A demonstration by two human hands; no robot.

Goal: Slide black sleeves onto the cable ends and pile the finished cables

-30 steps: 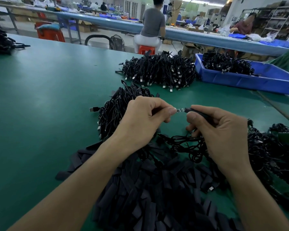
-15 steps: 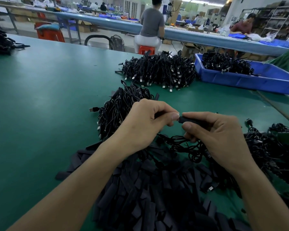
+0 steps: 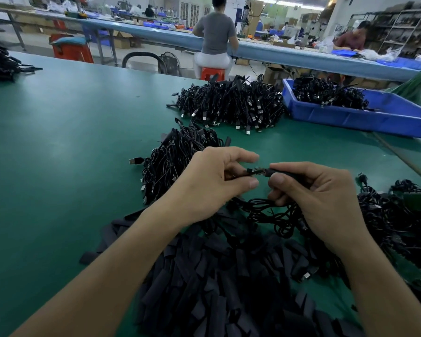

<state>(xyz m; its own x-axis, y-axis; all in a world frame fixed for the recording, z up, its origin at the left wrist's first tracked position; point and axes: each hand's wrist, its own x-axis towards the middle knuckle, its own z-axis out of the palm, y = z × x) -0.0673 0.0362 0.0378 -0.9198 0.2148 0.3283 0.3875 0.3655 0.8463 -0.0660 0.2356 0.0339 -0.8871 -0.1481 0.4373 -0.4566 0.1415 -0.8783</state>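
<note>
Over the green table my left hand [image 3: 212, 183] pinches the bare end [image 3: 253, 171] of a black cable between thumb and fingers. My right hand [image 3: 319, 198] grips a black sleeve [image 3: 286, 174] on that same cable, just right of the exposed end. The cable's loops [image 3: 272, 212] hang below both hands. A heap of loose black sleeves [image 3: 229, 283] lies in front of me. One pile of cables [image 3: 173, 159] sits just behind my left hand, a bigger pile [image 3: 231, 103] farther back.
A blue bin [image 3: 365, 117] holding more cables stands at the back right. More tangled cables [image 3: 404, 220] lie at the right edge. Another dark bundle [image 3: 0, 62] sits far left. People work at a long bench [image 3: 277, 53] beyond the table.
The hands dropped slightly, met around the sleeve, then drew a little apart. The cable's bare end now shows again between them.
</note>
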